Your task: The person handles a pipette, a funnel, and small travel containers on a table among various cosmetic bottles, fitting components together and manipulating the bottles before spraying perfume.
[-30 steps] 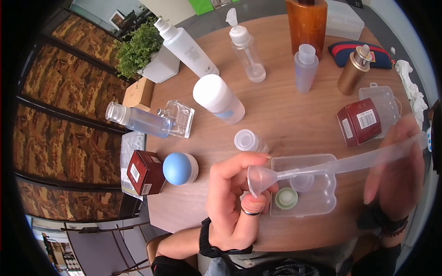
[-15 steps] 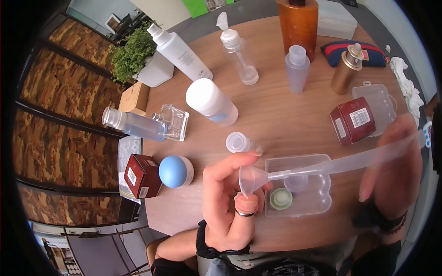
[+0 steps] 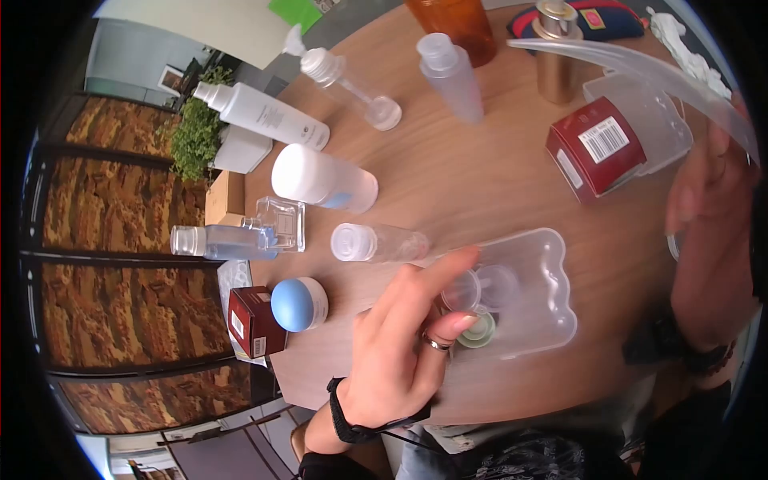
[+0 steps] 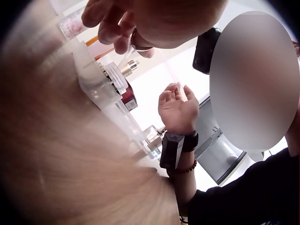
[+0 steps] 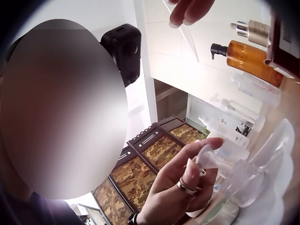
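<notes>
A small clear funnel is pinched between thumb and forefinger of my left hand, its wide mouth facing up toward the head camera. The right wrist view shows the funnel from the side, close by a clear round jar. Below the left hand, a clear plastic case holds that jar and a green-rimmed one. My right hand, raised at the far right, grips a long translucent tapering plastic piece, which points leftward above the table. In the left wrist view the right hand stands palm toward the camera.
A clear bottle lies just beyond the left hand. Around it stand a white-capped bottle, a blue-lidded jar, a perfume bottle and a pump bottle. A maroon box sits at right, near a gold pump bottle.
My right hand has lifted the tapering piece away from the funnel, up and to the right. The left hand keeps the funnel, now tipped mouth up. The head view has turned.
</notes>
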`<state>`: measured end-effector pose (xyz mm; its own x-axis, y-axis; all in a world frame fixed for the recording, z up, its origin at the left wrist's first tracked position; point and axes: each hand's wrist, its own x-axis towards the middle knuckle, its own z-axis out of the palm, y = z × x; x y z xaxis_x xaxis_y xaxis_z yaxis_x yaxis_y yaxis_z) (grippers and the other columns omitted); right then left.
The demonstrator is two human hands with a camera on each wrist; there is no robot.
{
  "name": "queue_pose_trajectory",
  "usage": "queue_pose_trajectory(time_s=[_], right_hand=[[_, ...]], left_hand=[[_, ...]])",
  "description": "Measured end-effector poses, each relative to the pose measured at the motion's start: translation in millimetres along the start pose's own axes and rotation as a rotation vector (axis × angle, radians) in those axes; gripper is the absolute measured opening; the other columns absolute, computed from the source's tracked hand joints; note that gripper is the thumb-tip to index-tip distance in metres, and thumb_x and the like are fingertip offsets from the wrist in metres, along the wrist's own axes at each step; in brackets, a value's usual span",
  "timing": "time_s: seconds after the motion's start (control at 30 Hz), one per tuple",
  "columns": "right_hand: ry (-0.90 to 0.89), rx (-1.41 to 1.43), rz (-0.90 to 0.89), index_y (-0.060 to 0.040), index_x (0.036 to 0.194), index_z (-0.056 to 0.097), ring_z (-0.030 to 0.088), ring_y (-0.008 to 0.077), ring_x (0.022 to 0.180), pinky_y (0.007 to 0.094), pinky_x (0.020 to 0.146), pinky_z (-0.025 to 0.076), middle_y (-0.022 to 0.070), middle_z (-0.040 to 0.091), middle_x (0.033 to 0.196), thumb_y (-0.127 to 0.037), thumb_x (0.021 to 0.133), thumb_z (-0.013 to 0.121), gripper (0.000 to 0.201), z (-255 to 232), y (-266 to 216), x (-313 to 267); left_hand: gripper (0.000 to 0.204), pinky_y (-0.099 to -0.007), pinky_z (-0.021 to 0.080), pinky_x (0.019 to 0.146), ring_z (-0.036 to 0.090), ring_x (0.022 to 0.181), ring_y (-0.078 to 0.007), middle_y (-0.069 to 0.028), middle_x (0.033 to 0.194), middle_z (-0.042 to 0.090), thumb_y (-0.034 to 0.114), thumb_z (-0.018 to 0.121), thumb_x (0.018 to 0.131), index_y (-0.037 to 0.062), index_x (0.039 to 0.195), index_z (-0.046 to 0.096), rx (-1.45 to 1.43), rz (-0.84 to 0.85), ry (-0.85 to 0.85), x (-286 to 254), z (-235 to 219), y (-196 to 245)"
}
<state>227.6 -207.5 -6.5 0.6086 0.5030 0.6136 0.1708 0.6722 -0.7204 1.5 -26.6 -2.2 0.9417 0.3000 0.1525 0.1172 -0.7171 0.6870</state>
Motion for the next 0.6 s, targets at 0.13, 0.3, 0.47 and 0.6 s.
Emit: queue_pose_trajectory(time_s=[0.13,0.3,0.47,0.6], right_hand=[[-0.016,-0.007,-0.005,0.0045,0.116,0.053,0.067,0.0380,0.058,0.0443,0.047,0.056,0.0218,0.067,0.098,-0.038,0.110,0.024,0.052,-2.2,-1.8,-1.5],[-0.079,0.015,-0.002,0.0046,0.115,0.053,0.067,0.0373,0.057,0.0434,0.047,0.056,0.0221,0.067,0.097,-0.037,0.110,0.024,0.050,-3.0,-5.3,-3.5],[-0.115,-0.013,0.019,0.0047,0.115,0.053,0.066,0.0365,0.056,0.0425,0.047,0.056,0.0225,0.067,0.097,-0.036,0.110,0.025,0.049,-5.5,-5.4,-3.7],[-0.124,-0.043,0.021,0.0048,0.114,0.053,0.066,0.0359,0.056,0.0417,0.047,0.056,0.0227,0.067,0.096,-0.035,0.109,0.026,0.048,-7.4,-5.0,-1.5]], left_hand=[[0.047,-0.0292,0.047,0.059,0.054,0.063,-0.0184,-0.0074,0.079,0.053,0.008,0.074,0.090,0.0042,0.135,0.060,-0.034,-0.030,-0.063,2.8,4.6,-1.9],[0.054,-0.0265,0.041,0.059,0.048,0.064,-0.0140,-0.0026,0.076,0.049,0.012,0.077,0.088,0.0027,0.138,0.059,-0.016,-0.057,-0.136,7.5,3.7,-3.5],[0.082,-0.0267,0.039,0.054,0.044,0.057,-0.0125,-0.0012,0.072,0.046,0.022,0.083,0.084,0.0078,0.154,0.042,-0.126,-0.119,-0.112,4.4,4.2,-1.2],[0.069,-0.0221,0.031,0.051,0.038,0.055,-0.0059,0.0030,0.065,0.041,0.012,0.082,0.084,0.0008,0.146,0.052,-0.132,0.007,0.081,0.5,1.3,-2.8]])
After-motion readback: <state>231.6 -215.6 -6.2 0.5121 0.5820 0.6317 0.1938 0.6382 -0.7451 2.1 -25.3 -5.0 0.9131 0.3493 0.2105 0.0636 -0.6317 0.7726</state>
